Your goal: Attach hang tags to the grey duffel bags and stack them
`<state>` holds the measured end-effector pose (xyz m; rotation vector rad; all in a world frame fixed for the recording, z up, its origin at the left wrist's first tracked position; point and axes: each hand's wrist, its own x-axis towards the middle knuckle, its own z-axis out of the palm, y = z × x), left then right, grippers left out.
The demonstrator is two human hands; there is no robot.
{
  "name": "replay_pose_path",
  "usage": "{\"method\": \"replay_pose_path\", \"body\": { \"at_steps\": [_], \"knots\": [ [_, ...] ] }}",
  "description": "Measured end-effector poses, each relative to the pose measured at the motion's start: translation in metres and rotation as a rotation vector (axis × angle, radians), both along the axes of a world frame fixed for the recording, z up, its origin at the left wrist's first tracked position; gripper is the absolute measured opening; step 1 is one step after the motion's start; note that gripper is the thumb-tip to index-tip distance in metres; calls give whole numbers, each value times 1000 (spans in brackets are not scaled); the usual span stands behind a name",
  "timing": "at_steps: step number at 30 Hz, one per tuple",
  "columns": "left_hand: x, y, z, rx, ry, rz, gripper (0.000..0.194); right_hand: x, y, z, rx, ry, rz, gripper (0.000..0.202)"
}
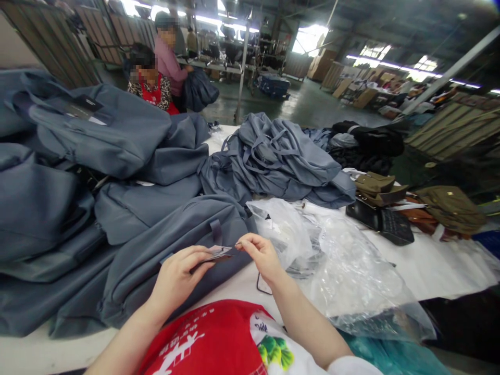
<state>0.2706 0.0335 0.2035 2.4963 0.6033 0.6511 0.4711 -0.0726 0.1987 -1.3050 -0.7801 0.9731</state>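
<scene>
My left hand (180, 272) is closed around a few thin, flat hang tags (220, 252), gripped between thumb and fingers. Just to their right, my right hand (262, 255) is raised with thumb and forefinger pinched together; whatever is between the fingertips is too small to make out. Beneath both hands lies a grey-blue fabric bag (156, 250) with a short dark loop (215, 230) on it. A phone-like object with a dark edge (264, 284) rests on the white table, partly covered by my right wrist.
Grey-blue bags (113, 135) are heaped at left, more (281, 151) at the back. Clear plastic bags (351, 260) lie right of my hands. Beyond are a black quilted bag (380, 221) and olive bags (449, 205). Two co-workers (172, 62) are across the table, one holding a dark bag.
</scene>
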Motion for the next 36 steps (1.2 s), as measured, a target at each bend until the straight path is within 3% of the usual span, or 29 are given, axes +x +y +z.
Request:
{"method": "replay_pose_path", "body": {
  "at_steps": [5, 9, 12, 14, 17, 19, 23, 27, 31, 34, 36],
  "knots": [
    [-1, -1, -1, 47, 1, 11, 17, 0, 0, 8, 18, 244, 69, 29],
    [-1, -4, 1, 132, 4, 15, 16, -2, -2, 10, -38, 189, 166, 26],
    [-3, -5, 3, 162, 35, 16, 17, -2, -5, 15, 2, -39, 217, 31],
    [-3, -6, 4, 155, 44, 14, 18, -1, -6, 18, 19, -343, 215, 34],
    [-2, -7, 4, 141, 36, 1, 17, 0, -5, 18, 55, -764, 164, 22],
    [-1, -7, 4, 133, 24, -6, 16, 0, -4, 18, 103, -886, 139, 18],
    [0, -7, 5, 111, 9, 4, 15, -2, -6, 25, 118, -920, 168, 25],
    [0, -10, 6, 65, -12, 29, 14, -2, -8, 29, 148, -709, 17, 27],
    [-1, -14, 0, -54, -36, 211, 20, 9, -1, 30, 184, -190, -177, 33],
    [-2, -13, -4, -185, -13, 222, 26, 20, 7, 33, 223, 256, -178, 33],
    [-1, -13, -2, -322, -8, 153, 17, 21, 12, 34, 218, 370, -140, 27]
  ]
}}
